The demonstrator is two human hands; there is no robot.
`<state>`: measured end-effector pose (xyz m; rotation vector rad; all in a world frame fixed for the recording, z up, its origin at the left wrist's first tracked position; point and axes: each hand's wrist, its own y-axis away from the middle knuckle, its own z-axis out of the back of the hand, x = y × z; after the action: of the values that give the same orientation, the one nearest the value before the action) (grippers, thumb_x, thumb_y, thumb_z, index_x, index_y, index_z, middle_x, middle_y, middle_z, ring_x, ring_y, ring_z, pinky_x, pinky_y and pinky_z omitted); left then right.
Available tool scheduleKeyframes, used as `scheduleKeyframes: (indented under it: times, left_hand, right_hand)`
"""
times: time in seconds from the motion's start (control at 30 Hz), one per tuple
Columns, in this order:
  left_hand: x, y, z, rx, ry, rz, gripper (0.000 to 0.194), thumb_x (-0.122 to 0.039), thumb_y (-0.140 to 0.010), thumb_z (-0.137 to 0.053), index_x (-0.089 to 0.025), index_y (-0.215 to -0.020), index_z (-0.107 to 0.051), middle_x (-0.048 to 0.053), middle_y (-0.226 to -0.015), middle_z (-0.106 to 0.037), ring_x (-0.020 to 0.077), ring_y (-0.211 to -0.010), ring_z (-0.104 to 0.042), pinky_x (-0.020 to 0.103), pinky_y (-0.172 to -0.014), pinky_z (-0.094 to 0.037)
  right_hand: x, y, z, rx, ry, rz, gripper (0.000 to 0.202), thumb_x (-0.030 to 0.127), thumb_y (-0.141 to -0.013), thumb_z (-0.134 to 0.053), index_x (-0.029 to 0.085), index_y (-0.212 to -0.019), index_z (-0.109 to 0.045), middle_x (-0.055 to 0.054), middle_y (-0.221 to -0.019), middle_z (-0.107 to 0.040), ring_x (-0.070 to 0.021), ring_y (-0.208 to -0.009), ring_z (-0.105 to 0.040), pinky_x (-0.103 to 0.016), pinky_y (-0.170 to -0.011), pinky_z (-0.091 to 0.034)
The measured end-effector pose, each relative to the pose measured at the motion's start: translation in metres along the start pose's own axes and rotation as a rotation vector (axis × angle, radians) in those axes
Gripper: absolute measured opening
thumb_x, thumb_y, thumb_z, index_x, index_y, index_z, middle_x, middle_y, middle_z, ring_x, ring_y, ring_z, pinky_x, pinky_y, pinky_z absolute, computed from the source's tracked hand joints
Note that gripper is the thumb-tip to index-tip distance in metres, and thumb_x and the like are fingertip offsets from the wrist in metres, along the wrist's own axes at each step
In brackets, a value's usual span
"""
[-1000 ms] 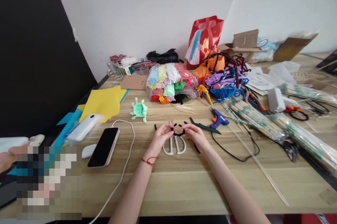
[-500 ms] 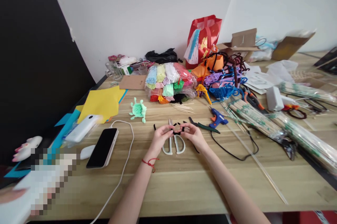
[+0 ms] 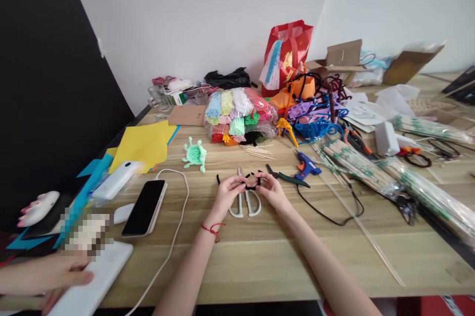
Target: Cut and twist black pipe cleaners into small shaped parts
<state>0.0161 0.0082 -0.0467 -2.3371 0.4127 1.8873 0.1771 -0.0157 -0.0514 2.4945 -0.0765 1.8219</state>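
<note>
My left hand [image 3: 230,193] and my right hand [image 3: 273,193] meet over the middle of the table, fingertips pinched. Between them they hold a black pipe cleaner [image 3: 251,188], bent into a small ring. One black end pokes out past my left fingers. Directly beneath lie scissors with white handles [image 3: 255,214], their blades pointing away from me and partly covered by the hands. Green-handled pliers [image 3: 293,179] rest just beyond my right hand. A mint-green fuzzy turtle-like figure [image 3: 195,154] sits further off to the left.
Another person's hand [image 3: 63,274] holds a flat white object [image 3: 98,279] at lower left. A phone [image 3: 144,208] and white cable lie nearby. Bagged pipe cleaners [image 3: 239,115] are behind. A blue glue gun [image 3: 307,166], bundled sticks [image 3: 359,167] and a clear rod are on the right.
The black ring shows rounder and wider between my fingers, and the strand below my right hand is out of sight. The other person's hand and white object have moved right, further over the table.
</note>
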Motion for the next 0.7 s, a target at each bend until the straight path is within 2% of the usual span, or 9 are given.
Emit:
scheduleKeyframes:
  times: [0.2, 0.5, 0.7]
  left_hand:
    - [-0.0014, 0.0017, -0.0011, -0.003, 0.009, 0.007, 0.024, -0.024, -0.067, -0.071, -0.013, -0.087, -0.065, 0.007, -0.089, -0.069, 0.0193, -0.086, -0.065, 0.033, -0.082, -0.053]
    - [-0.0033, 0.003, -0.0023, 0.027, -0.039, -0.014, 0.028, -0.02, -0.069, -0.067, -0.015, -0.096, -0.064, 0.008, -0.102, -0.067, 0.0188, -0.087, -0.066, 0.033, -0.081, -0.052]
    - [-0.0043, 0.0032, -0.0049, 0.083, -0.048, -0.006, 0.028, -0.015, -0.069, -0.067, -0.016, -0.097, -0.062, 0.007, -0.099, -0.065, 0.015, -0.081, -0.065, 0.027, -0.075, -0.053]
  right_hand:
    - [-0.0017, -0.0013, 0.0055, 0.026, 0.044, -0.022, 0.025, 0.038, -0.072, -0.064, 0.022, -0.091, -0.063, -0.003, -0.082, -0.067, -0.0199, -0.079, -0.063, -0.033, -0.077, -0.048]
    - [0.0076, 0.0004, 0.0023, 0.005, 0.098, 0.021, 0.026, 0.04, -0.069, -0.067, 0.021, -0.086, -0.065, -0.003, -0.081, -0.065, -0.0187, -0.073, -0.059, -0.031, -0.069, -0.046]
    - [0.0043, -0.001, 0.0037, -0.004, 0.069, 0.096, 0.023, 0.029, -0.069, -0.063, 0.023, -0.092, -0.062, 0.004, -0.062, -0.052, -0.0132, -0.058, -0.052, -0.027, -0.063, -0.044]
